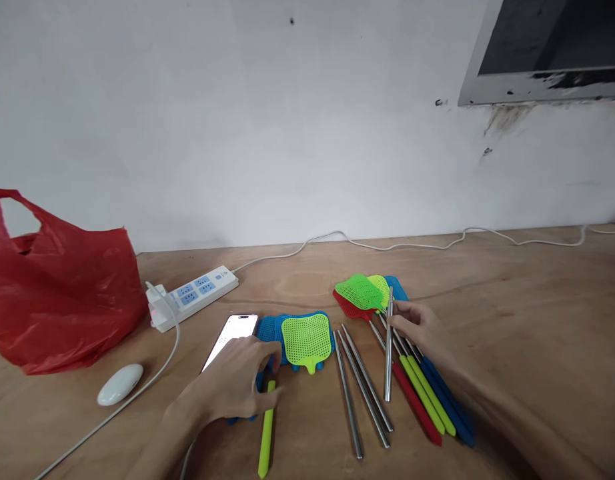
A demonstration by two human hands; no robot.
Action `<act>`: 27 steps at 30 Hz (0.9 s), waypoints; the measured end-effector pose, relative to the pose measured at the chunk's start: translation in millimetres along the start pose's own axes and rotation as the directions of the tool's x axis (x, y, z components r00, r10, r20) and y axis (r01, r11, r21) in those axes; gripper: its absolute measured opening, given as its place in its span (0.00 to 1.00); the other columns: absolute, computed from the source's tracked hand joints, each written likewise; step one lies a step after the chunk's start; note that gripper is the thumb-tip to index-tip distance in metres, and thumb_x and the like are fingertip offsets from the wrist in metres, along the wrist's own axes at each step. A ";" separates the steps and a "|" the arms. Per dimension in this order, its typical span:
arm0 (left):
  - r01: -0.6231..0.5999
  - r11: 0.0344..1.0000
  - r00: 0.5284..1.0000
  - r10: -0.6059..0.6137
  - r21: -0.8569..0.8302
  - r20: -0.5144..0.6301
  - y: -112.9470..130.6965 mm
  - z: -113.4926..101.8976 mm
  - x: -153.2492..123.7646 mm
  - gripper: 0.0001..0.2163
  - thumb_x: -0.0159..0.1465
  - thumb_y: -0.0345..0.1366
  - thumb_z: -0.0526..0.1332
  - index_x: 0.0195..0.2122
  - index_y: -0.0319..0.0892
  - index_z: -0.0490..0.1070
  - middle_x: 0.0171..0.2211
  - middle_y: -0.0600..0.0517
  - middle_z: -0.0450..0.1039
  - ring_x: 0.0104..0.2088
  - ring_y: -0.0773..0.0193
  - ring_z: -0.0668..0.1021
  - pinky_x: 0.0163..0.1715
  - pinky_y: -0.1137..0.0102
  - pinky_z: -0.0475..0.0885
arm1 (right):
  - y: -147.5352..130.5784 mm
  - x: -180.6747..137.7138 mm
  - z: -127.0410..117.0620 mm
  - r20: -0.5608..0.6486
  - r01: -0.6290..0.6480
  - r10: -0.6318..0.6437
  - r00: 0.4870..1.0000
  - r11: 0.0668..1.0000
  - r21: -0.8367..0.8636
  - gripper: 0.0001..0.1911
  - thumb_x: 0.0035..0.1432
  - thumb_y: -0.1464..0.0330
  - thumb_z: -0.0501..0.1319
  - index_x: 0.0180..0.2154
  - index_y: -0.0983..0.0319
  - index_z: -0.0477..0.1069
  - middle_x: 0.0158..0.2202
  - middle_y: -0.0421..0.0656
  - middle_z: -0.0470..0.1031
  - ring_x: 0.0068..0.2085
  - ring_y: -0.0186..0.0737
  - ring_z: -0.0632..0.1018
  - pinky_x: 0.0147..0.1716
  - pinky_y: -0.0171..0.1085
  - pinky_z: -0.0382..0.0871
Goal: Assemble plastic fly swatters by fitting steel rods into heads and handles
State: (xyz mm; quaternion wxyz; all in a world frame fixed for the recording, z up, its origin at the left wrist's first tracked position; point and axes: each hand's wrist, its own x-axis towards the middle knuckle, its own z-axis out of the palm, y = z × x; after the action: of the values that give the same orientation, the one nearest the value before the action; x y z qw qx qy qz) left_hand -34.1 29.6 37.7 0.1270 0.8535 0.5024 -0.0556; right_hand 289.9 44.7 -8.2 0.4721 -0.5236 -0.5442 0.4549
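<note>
My right hand [420, 327] pinches a silver telescopic metal rod [388, 360] near its upper end, upright over the pile. Beneath it lie assembled fly swatters with a green mesh head [360, 291], a red handle [418, 407], yellow-green handles [430, 393] and blue handles [447, 403]. My left hand [240, 380] is over the table with fingers apart, its thumb across the upper part of a loose yellow-green handle [266, 437]. Beyond those fingers is a yellow-green swatter head [307, 340] on blue heads [271, 331]. Several loose metal rods [362, 390] lie between my hands.
A lit phone [235, 330] lies partly behind my left hand. Farther left are a white power strip [197, 297] with a plugged-in charger, a white oval device [120, 385] and a red plastic bag [72, 287]. A white cable [387, 249] runs along the wall.
</note>
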 end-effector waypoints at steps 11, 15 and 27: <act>0.141 0.985 0.983 -0.127 -0.098 0.135 -8.8 -11.1 -10.5 0.21 0.47 0.51 0.72 0.41 0.48 0.76 0.30 0.55 0.70 0.34 0.56 0.73 0.30 0.69 0.59 | -5.8 -3.4 2.0 0.033 0.008 -0.008 0.999 1.000 -0.015 0.11 0.46 0.61 0.64 0.23 0.60 0.67 0.19 0.35 0.63 0.22 0.33 0.62 0.24 0.34 0.51; 0.131 0.987 0.982 -0.116 -0.098 0.147 -13.0 -1.7 -9.0 0.20 0.47 0.46 0.73 0.40 0.48 0.76 0.27 0.57 0.68 0.31 0.58 0.71 0.28 0.70 0.57 | -7.3 -4.3 2.5 0.030 0.034 -0.033 0.999 0.999 -0.042 0.12 0.47 0.60 0.64 0.22 0.60 0.66 0.20 0.36 0.64 0.24 0.35 0.64 0.25 0.35 0.53; 0.016 0.929 0.983 0.054 -0.369 0.178 -10.2 6.7 -3.5 0.19 0.50 0.45 0.73 0.33 0.45 0.64 0.25 0.62 0.60 0.26 0.66 0.62 0.25 0.72 0.56 | -6.7 -4.0 2.9 0.016 0.006 -0.007 1.000 0.997 0.075 0.10 0.47 0.61 0.66 0.24 0.60 0.70 0.17 0.33 0.60 0.20 0.31 0.59 0.20 0.33 0.50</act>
State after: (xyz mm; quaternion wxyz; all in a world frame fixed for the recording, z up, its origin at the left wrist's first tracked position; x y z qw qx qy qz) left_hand -44.5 29.6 30.4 0.3318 0.8102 0.4817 -0.0379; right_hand 286.1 40.5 -2.1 0.4882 -0.5000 -0.5324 0.4777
